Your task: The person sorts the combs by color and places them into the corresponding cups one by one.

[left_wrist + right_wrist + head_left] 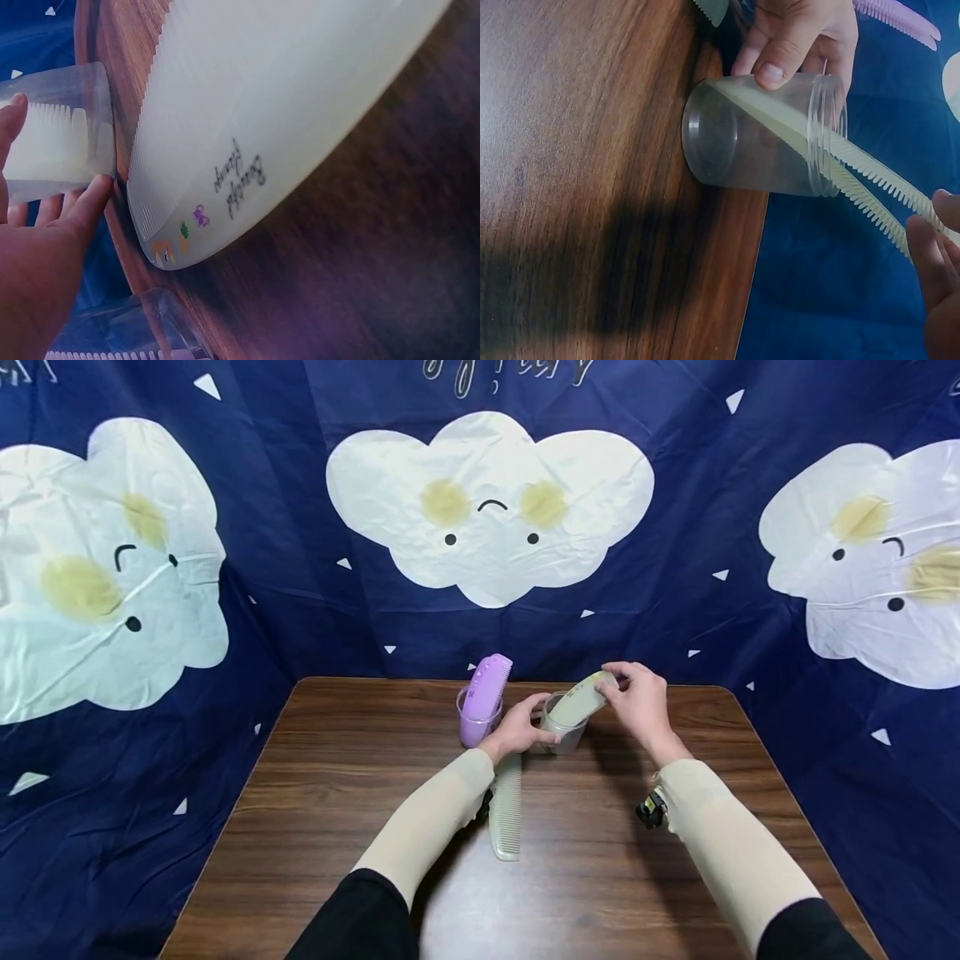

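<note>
My left hand [520,727] grips a clear plastic jar [567,742] near the table's back edge, thumb and fingers around its side. Pale green comb pieces [859,196] slant out of its mouth; in the right wrist view two toothed edges spread apart inside it. With thumb and fingertips, my right hand [639,700] pinches the upper end of a pale green comb [579,700]. Another pale green comb [506,827] lies flat on the table under the left forearm, its printed lettering and small pictures visible in the left wrist view.
Left of the gripped jar stands a second clear jar [462,703] holding a purple comb [486,685] upright and slightly tilted. The brown wood-grain table [315,827] meets a blue cloth [300,568] with cloud faces at its back and sides.
</note>
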Action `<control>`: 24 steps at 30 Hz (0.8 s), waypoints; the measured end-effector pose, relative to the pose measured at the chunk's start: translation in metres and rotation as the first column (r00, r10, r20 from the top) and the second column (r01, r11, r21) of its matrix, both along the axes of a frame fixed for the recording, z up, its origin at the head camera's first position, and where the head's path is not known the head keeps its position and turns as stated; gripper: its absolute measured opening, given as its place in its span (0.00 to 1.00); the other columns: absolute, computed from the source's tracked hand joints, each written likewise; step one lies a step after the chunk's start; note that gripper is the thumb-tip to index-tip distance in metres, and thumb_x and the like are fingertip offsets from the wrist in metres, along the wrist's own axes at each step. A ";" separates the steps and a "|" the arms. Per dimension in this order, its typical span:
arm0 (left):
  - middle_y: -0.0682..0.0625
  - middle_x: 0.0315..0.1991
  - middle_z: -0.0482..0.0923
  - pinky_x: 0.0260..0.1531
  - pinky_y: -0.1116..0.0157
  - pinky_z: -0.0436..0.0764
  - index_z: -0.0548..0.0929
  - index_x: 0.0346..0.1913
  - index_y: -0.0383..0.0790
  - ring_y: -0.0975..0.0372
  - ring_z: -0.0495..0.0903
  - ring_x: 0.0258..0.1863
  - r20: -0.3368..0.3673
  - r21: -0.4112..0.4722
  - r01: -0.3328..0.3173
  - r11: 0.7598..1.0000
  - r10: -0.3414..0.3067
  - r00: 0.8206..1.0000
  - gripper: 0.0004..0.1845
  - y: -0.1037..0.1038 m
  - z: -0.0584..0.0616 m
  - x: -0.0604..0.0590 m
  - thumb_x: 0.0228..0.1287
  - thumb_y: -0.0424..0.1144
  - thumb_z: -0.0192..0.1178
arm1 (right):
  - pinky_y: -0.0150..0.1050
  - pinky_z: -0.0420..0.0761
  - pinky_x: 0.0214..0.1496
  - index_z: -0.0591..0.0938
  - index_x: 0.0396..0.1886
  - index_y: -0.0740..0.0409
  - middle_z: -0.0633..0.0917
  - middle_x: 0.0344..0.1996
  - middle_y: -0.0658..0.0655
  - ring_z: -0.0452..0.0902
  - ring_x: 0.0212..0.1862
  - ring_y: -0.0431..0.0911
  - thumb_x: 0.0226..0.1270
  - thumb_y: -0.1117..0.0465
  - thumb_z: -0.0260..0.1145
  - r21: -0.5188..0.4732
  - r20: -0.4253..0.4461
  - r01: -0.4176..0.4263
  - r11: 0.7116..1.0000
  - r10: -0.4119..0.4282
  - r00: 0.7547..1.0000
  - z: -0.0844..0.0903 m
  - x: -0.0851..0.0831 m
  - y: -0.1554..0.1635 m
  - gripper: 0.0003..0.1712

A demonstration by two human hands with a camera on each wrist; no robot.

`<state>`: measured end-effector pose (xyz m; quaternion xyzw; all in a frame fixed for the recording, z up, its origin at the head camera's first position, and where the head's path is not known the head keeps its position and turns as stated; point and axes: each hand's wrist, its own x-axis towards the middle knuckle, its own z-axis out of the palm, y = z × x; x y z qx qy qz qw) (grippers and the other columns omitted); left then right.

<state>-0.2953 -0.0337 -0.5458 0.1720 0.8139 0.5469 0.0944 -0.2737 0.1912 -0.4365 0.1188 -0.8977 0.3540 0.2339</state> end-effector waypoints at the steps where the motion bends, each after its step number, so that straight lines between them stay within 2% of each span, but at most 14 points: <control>1: 0.41 0.71 0.72 0.67 0.56 0.77 0.65 0.77 0.40 0.49 0.75 0.68 -0.002 -0.006 0.001 1.000 -0.001 1.000 0.48 0.000 0.000 0.001 0.53 0.32 0.78 | 0.31 0.80 0.37 0.90 0.48 0.61 0.88 0.39 0.62 0.88 0.36 0.53 0.57 0.66 0.78 0.010 0.015 0.001 1.000 -0.001 1.000 0.000 0.000 0.000 0.17; 4: 0.41 0.73 0.70 0.66 0.59 0.78 0.65 0.77 0.40 0.49 0.75 0.69 -0.001 -0.024 0.001 1.000 -0.001 1.000 0.48 0.000 0.003 0.003 0.54 0.34 0.78 | 0.44 0.82 0.40 0.90 0.48 0.61 0.88 0.39 0.62 0.86 0.37 0.54 0.57 0.65 0.78 0.049 0.038 -0.003 0.999 0.001 0.999 0.000 -0.001 -0.001 0.17; 6: 0.42 0.74 0.69 0.66 0.58 0.78 0.64 0.78 0.40 0.48 0.75 0.69 0.006 -0.027 -0.002 1.000 0.002 1.000 0.49 0.000 0.003 0.004 0.54 0.33 0.78 | 0.47 0.80 0.41 0.90 0.48 0.61 0.87 0.39 0.63 0.84 0.37 0.55 0.57 0.66 0.77 0.064 0.034 -0.014 0.998 0.012 0.999 0.001 -0.001 -0.002 0.17; 18: 0.46 0.74 0.69 0.65 0.61 0.78 0.65 0.78 0.43 0.51 0.75 0.69 0.021 -0.043 -0.015 0.999 0.016 1.000 0.49 0.000 -0.001 0.000 0.53 0.34 0.79 | 0.46 0.74 0.43 0.89 0.48 0.63 0.85 0.41 0.64 0.79 0.38 0.56 0.58 0.66 0.76 0.077 0.034 -0.014 0.997 0.011 0.999 0.002 -0.002 0.001 0.17; 24: 0.45 0.74 0.69 0.64 0.63 0.78 0.64 0.78 0.43 0.51 0.75 0.69 0.025 -0.040 -0.012 0.999 0.013 1.000 0.50 -0.002 0.000 0.000 0.53 0.33 0.79 | 0.48 0.74 0.45 0.89 0.49 0.62 0.84 0.45 0.64 0.80 0.40 0.56 0.60 0.64 0.74 0.070 0.043 -0.004 0.998 0.001 0.999 0.004 0.000 0.002 0.16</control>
